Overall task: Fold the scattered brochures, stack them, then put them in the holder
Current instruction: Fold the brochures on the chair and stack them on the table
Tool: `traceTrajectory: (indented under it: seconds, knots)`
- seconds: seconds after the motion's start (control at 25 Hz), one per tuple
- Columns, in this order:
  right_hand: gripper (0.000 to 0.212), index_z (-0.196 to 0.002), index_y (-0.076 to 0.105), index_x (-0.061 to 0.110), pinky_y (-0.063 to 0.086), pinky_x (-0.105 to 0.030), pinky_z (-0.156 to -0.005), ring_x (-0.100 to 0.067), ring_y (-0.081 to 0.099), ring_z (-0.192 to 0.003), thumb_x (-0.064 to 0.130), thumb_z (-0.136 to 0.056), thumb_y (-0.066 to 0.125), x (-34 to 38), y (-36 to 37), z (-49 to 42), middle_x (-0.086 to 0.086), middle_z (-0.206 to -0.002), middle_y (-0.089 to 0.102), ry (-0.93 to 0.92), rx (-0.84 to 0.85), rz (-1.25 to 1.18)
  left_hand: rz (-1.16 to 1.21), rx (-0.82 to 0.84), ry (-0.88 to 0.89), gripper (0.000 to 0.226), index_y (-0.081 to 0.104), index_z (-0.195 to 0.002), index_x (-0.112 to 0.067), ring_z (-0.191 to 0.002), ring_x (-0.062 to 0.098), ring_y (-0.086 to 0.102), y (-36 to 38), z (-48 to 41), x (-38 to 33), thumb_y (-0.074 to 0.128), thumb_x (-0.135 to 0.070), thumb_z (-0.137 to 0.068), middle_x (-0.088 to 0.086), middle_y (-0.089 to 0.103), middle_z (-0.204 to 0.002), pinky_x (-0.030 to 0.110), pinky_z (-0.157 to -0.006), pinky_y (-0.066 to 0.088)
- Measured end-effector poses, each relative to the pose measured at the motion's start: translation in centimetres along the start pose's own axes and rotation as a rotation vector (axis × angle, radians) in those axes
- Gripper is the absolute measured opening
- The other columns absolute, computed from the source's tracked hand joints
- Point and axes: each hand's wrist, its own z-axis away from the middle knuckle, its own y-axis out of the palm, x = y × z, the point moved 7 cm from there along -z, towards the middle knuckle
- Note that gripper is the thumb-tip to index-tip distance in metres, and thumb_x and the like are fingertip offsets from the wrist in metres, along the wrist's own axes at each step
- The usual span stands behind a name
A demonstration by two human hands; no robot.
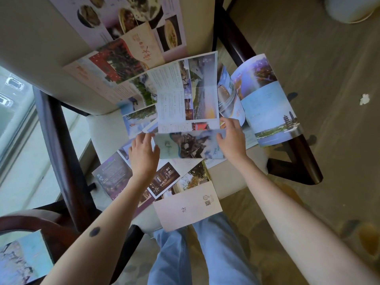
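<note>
Pinching brochure [185, 99] on chair [102, 132]: left hand [144, 154], right hand [231, 138].

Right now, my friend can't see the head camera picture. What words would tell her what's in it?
A left hand and right hand hold a blue brochure by its sides, its bottom flap folded up, on a cream chair. Other open brochures lie scattered around it.
</note>
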Motion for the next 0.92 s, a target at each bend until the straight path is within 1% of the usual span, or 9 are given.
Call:
traceTrajectory:
  seconds: [0.08, 0.16, 0.24, 0.36, 0.48, 0.6, 0.76, 0.84, 0.92]
  knots:
    - [0.042, -0.130, 0.045, 0.011, 0.040, -0.040, -0.098, -0.030, 0.047, -0.119, 0.007, -0.088, 0.052, 0.0, 0.5, -0.8, -0.012, -0.135, 0.044, 0.008, 0.025, 0.056, -0.011, 0.022, 0.012, 0.040, 0.047, -0.126, -0.010, -0.119, 0.035, 0.042, 0.6, -0.5, -0.4, 0.056, -0.012, -0.088, 0.016, 0.047, -0.133, 0.045, -0.098, 0.035]
    - [0.043, -0.131, 0.043, 0.011, 0.038, -0.041, -0.099, -0.031, 0.044, -0.122, 0.009, -0.089, 0.051, 0.1, 1.7, -1.3, -0.012, -0.136, 0.043, -0.020, 0.092, 0.151, -0.032, 0.062, 0.028, 0.041, 0.046, -0.128, -0.010, -0.121, 0.034, 0.041, 1.6, -0.9, -0.6, 0.055, -0.010, -0.088, 0.015, 0.046, -0.133, 0.046, -0.097, 0.035]
    - [0.043, -0.132, 0.041, 0.011, 0.037, -0.042, -0.099, -0.032, 0.042, -0.124, 0.011, -0.090, 0.050, -0.3, 2.8, -1.8, -0.013, -0.137, 0.041, -0.009, 0.158, 0.245, -0.038, 0.111, 0.000, 0.041, 0.045, -0.128, -0.011, -0.124, 0.034, 0.039, 2.6, -1.4, -0.2, 0.054, -0.012, -0.089, 0.014, 0.045, -0.135, 0.048, -0.100, 0.035]
    - [0.043, -0.133, 0.038, 0.011, 0.037, -0.043, -0.100, -0.033, 0.040, -0.125, 0.015, -0.091, 0.049, -1.1, 3.8, -3.0, -0.014, -0.139, 0.039, 0.045, 0.198, 0.288, -0.039, 0.189, -0.047, 0.043, 0.042, -0.133, -0.012, -0.128, 0.034, 0.036, 4.0, -2.5, 0.4, 0.052, -0.016, -0.091, 0.013, 0.041, -0.141, 0.049, -0.104, 0.033]
    - [0.046, -0.135, 0.036, 0.010, 0.036, -0.043, -0.100, -0.032, 0.041, -0.126, 0.016, -0.092, 0.049, -1.2, 4.3, -4.9, -0.014, -0.140, 0.040, 0.080, 0.187, 0.268, -0.042, 0.207, -0.040, 0.045, 0.040, -0.134, -0.012, -0.128, 0.034, 0.036, 4.6, -4.6, 0.5, 0.051, -0.017, -0.091, 0.013, 0.040, -0.142, 0.048, -0.104, 0.033]
    - [0.050, -0.138, 0.031, 0.010, 0.038, -0.047, -0.099, -0.035, 0.038, -0.128, 0.017, -0.092, 0.050, -1.6, 5.3, -6.7, -0.016, -0.141, 0.037, 0.181, 0.221, 0.215, -0.040, 0.249, -0.074, 0.046, 0.038, -0.135, -0.010, -0.128, 0.034, 0.036, 5.6, -7.2, 0.4, 0.051, -0.018, -0.091, 0.014, 0.041, -0.142, 0.048, -0.104, 0.033]
    - [0.055, -0.140, 0.025, 0.011, 0.038, -0.050, -0.101, -0.038, 0.039, -0.127, 0.017, -0.091, 0.050, -1.9, 6.6, -7.2, -0.020, -0.142, 0.033, 0.300, 0.249, 0.156, 0.057, 0.319, -0.190, 0.042, 0.040, -0.130, -0.006, -0.119, 0.038, 0.044, 7.1, -8.1, 0.3, 0.049, -0.015, -0.090, 0.019, 0.053, -0.129, 0.050, -0.097, 0.041]
    - [0.058, -0.141, 0.023, 0.010, 0.037, -0.050, -0.102, -0.037, 0.038, -0.128, 0.014, -0.091, 0.051, -1.8, 6.6, -7.1, -0.019, -0.143, 0.034, 0.310, 0.220, 0.115, 0.102, 0.317, -0.218, 0.045, 0.037, -0.133, -0.007, -0.119, 0.038, 0.045, 7.6, -7.7, 0.3, 0.049, -0.014, -0.090, 0.019, 0.053, -0.129, 0.050, -0.095, 0.043]
    - [0.059, -0.142, 0.021, 0.009, 0.037, -0.047, -0.103, -0.037, 0.038, -0.129, 0.010, -0.091, 0.051, -2.0, 6.5, -7.0, -0.020, -0.143, 0.034, 0.341, 0.184, 0.064, 0.207, 0.296, -0.285, 0.047, 0.035, -0.135, -0.009, -0.116, 0.037, 0.049, 7.9, -7.4, 0.7, 0.049, -0.013, -0.090, 0.018, 0.053, -0.130, 0.050, -0.093, 0.046]
